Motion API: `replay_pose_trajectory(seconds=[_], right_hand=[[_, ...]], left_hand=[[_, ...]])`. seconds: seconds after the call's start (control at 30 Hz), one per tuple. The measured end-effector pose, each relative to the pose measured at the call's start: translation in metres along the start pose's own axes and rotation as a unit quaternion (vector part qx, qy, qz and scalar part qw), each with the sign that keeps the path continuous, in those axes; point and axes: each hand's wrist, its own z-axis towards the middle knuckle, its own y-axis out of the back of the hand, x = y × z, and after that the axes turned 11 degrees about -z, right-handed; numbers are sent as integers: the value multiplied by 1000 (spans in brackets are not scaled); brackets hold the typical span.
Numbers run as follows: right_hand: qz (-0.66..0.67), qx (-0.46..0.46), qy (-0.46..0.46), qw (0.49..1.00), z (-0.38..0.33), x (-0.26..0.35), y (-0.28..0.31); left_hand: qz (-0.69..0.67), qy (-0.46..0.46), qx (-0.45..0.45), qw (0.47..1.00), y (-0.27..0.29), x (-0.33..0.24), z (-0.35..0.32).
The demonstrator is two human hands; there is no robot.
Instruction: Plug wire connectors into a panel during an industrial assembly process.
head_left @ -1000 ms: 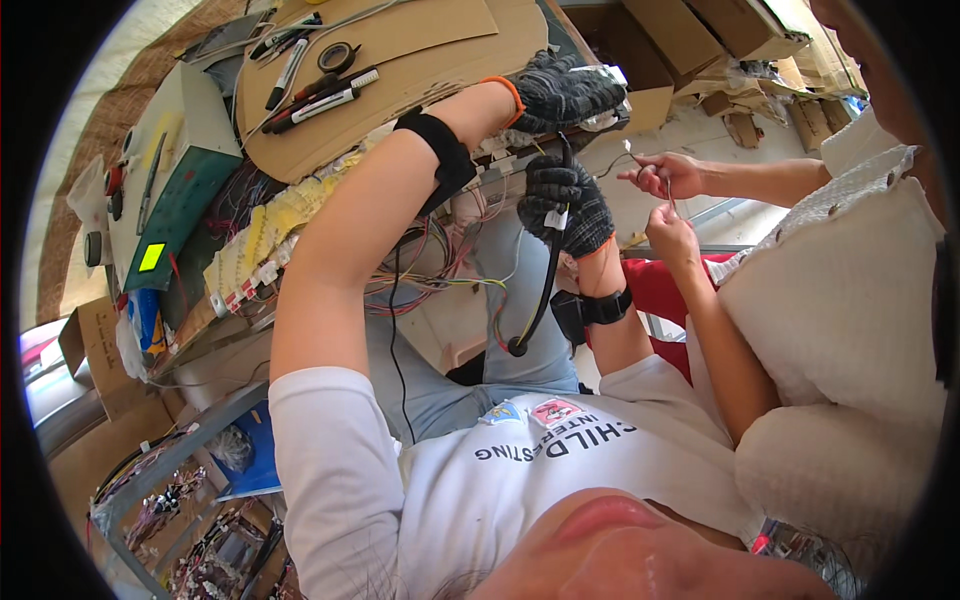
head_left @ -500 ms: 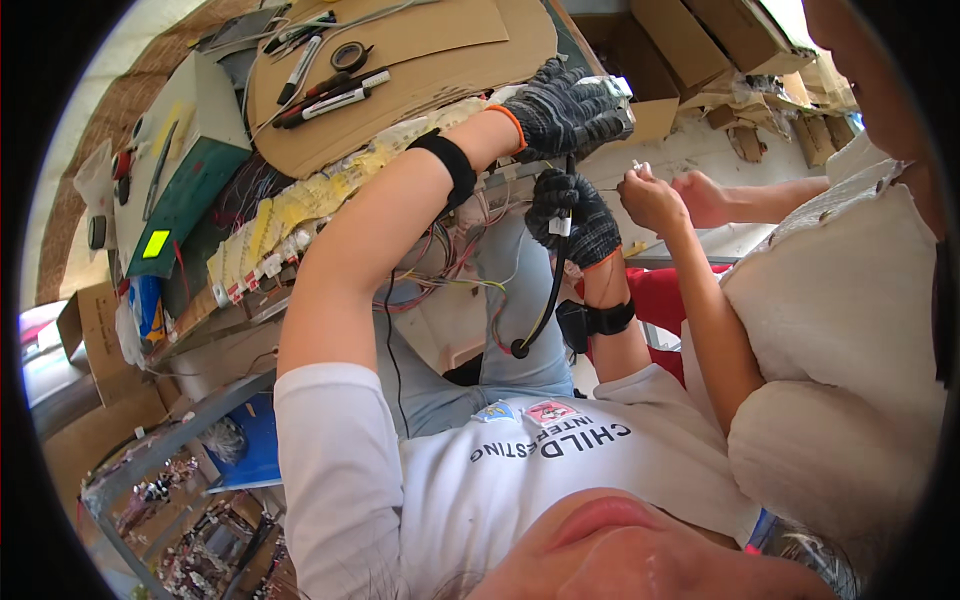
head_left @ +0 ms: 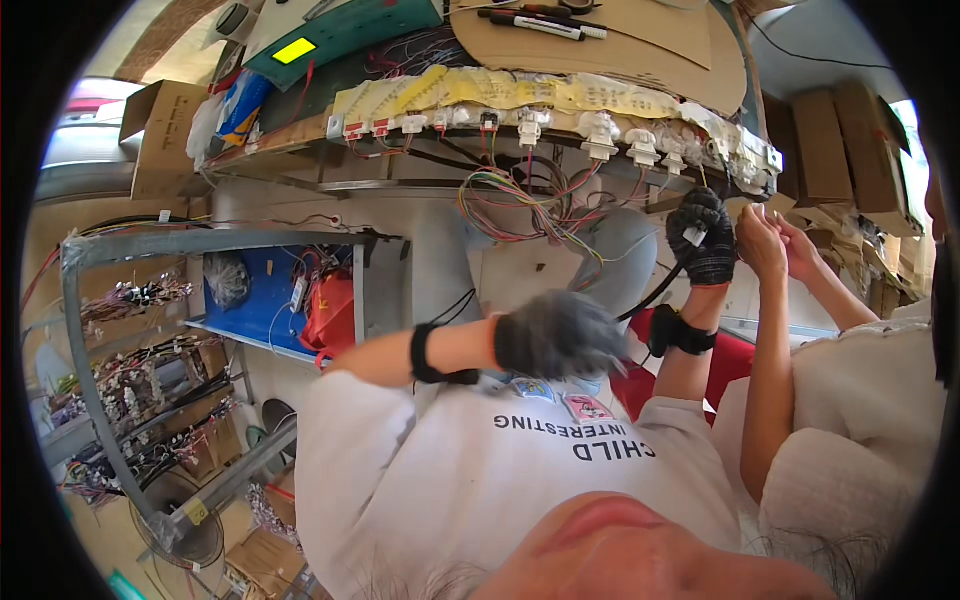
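My right hand [head_left: 705, 240], in a black glove, is raised at the edge of a wiring board and grips a black cable [head_left: 655, 292] by its white-tagged end. The cable hangs down toward my wrist. My left hand [head_left: 555, 335], in a grey glove with a black wrist strap, is blurred in front of my chest, away from the board, and nothing shows in it. A second person's bare hands [head_left: 770, 235] work right beside my right hand. White connectors [head_left: 610, 135] and a tangle of coloured wires [head_left: 520, 195] line the board's edge.
Yellow paper strips [head_left: 480, 90] cover the board. A cardboard sheet [head_left: 640, 45] with markers and a green panel [head_left: 340, 30] lie behind it. A metal rack [head_left: 90, 330] holds wire bundles at the left, next to a blue shelf [head_left: 255, 300]. Cardboard boxes [head_left: 840, 130] stand right.
My left hand has come off the board's edge and dropped back to my chest. The view has swung downward. My right hand still holds the black cable.
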Motion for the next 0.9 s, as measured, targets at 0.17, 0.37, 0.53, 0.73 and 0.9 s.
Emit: replay_pose_trajectory(seconds=[0.17,0.37,0.53,0.73,0.9], right_hand=[[4,20,9,1000,-4,11,13],[-47,-14,50,998,-12,7,11],[-47,4,55,997,-11,-13,-5],[-55,17,70,996,-13,-7,-10],[-51,33,66,996,-12,-4,-14]], left_hand=[[-271,319,-555,719,38,127,-186],[-351,276,-489,749,146,239,-195],[545,196,-77,812,183,259,-167],[429,264,-406,763,94,215,-166],[431,129,-442,776,83,141,-119]])
